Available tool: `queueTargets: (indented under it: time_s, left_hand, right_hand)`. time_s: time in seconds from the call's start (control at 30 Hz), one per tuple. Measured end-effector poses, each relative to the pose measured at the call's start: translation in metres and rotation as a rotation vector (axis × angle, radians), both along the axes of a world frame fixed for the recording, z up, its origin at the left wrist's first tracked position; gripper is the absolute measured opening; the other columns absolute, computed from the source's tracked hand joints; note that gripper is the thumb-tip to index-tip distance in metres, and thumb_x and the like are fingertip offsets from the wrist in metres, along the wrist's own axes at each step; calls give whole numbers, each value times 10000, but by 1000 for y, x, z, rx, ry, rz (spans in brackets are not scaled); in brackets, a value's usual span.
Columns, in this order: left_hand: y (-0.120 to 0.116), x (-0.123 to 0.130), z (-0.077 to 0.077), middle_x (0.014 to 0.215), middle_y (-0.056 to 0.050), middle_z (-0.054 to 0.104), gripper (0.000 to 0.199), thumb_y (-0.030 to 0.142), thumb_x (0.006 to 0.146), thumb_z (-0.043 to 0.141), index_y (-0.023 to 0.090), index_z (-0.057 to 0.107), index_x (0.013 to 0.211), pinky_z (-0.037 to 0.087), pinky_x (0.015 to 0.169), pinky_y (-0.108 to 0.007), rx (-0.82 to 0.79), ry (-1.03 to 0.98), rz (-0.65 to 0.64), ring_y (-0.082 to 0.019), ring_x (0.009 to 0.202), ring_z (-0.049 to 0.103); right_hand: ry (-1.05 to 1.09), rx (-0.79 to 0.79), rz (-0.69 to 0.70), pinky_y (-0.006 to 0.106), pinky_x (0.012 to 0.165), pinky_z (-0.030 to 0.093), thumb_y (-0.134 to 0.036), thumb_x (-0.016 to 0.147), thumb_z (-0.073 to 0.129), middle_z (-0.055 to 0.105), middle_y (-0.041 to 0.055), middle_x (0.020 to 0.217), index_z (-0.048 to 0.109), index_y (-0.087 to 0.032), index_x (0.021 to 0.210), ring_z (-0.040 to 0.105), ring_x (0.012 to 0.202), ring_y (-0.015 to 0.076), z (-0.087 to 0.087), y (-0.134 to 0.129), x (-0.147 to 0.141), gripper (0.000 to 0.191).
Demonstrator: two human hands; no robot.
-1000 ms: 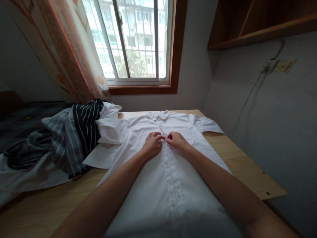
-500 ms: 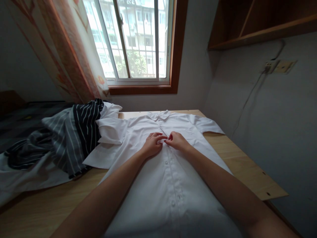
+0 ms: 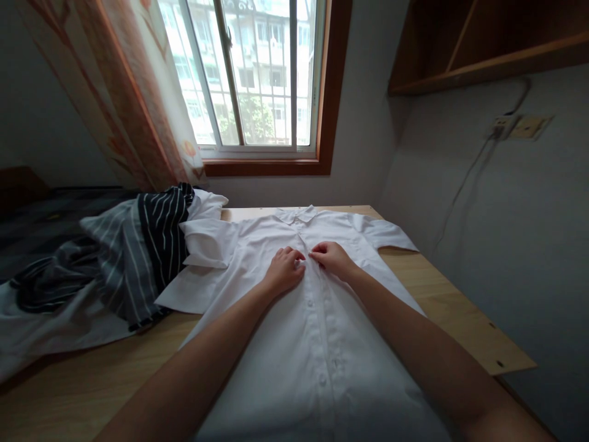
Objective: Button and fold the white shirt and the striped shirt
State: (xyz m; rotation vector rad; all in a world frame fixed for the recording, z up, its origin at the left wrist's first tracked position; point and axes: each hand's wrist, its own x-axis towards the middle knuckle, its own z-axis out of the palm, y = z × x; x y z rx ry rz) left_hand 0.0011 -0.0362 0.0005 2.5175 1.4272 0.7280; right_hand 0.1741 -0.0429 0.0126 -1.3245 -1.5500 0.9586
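Note:
A white short-sleeved shirt (image 3: 271, 344) lies spread on its back, front up, with its collar at the far end. Small buttons run down the front placket, and the two front edges lie side by side below my hands. My left hand (image 3: 286, 270) rests on the chest left of the placket, fingers curled, with a bit of white fabric between thumb and forefinger. Across from it, my right hand (image 3: 334, 259) pinches the other front edge between thumb and fingertips. Any button at the fingertips is too small to make out.
The shirt lies on a pale wooden tabletop (image 3: 442, 301). A heap of black and grey striped clothing (image 3: 161, 239) with white cloth is on the left. Behind are a window (image 3: 257, 80) and a curtain (image 3: 138, 92). A wall shelf (image 3: 488, 61) hangs at the upper right, above a socket with a cord.
My hands have drawn slightly apart at the placket. The right fingertips have lifted away from the left ones, moving a little right. The shirt's front edges show a wider gap.

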Motion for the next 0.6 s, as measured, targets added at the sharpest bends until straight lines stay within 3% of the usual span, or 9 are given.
queueTargets:
  time_s: [0.17,0.6]
  left_hand:
    - [2,-1,-2,937,-74,619,154,199,816,594,188,711,917,441,926,-386,4,-20,0,-241,944,563]
    - [-7,2,6,946,-84,641,149,213,841,590,182,719,909,447,911,-367,-15,35,84,-245,961,572]
  right_hand:
    - [87,-148,22,195,412,354,-142,755,606,517,-50,460,609,-151,640,468,398,92,-10,-2,-8,115]
    - [38,-170,101,177,425,388,-85,744,584,543,-39,454,636,-136,622,513,419,90,-6,-4,-6,141]
